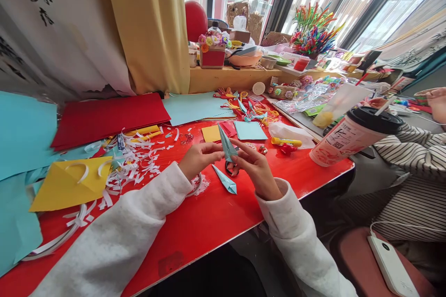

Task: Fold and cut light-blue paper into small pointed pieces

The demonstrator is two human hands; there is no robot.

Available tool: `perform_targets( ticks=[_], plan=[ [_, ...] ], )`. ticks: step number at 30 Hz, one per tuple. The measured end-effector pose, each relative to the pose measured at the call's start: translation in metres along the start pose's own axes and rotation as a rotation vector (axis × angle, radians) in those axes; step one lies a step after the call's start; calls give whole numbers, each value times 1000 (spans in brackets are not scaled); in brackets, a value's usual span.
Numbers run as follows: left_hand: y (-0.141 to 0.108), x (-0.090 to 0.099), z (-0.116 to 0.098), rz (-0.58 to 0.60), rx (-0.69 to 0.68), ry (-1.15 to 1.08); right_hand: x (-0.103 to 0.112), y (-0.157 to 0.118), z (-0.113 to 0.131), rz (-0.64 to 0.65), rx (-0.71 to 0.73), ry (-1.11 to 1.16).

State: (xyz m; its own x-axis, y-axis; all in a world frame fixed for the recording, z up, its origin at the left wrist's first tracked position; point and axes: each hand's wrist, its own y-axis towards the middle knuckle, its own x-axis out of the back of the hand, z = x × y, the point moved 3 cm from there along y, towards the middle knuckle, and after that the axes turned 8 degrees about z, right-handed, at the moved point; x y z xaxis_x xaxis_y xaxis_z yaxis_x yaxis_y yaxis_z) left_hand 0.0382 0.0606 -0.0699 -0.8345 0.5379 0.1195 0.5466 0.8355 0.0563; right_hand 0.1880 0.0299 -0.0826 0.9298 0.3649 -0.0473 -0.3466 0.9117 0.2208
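Note:
A folded light-blue paper piece [227, 145], long and pointed, is held up above the red table [209, 229], its tip toward the window. My left hand [201, 158] pinches its left edge with fingertips. My right hand [257, 167] grips its lower right part between thumb and fingers. Just below lies a second folded blue paper piece [226, 180] on the table. Dark scissors handles [232, 168] show partly behind my hands. Beyond them are a yellow paper square [211, 133] and a stack of light-blue squares [250, 130].
White paper scraps [139, 167] and a yellow sheet [71, 181] lie left. A large cup [348, 137] stands at the right edge, near a yellow glue stick [286, 142]. A person in striped sleeves [400, 167] sits at the right.

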Motion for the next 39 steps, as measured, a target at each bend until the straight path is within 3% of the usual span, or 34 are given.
perform_targets(
  ticks=[13, 21, 27, 33, 39],
  plan=[
    [-1, 0, 3, -66, 5, 95, -4, -1, -2, 14, -12, 19],
    [-3, -7, -6, -57, 2, 83, 1, -3, -2, 25, -6, 148],
    [-1, -2, -3, -89, -2, 44, 1, -1, -4, 72, -1, 257],
    [2, -1, 4, -69, 6, -45, -1, 1, -5, 26, -71, 103],
    [1, -7, 4, -97, 21, -62, -1, 2, -6, -6, -89, 109]
  ],
)
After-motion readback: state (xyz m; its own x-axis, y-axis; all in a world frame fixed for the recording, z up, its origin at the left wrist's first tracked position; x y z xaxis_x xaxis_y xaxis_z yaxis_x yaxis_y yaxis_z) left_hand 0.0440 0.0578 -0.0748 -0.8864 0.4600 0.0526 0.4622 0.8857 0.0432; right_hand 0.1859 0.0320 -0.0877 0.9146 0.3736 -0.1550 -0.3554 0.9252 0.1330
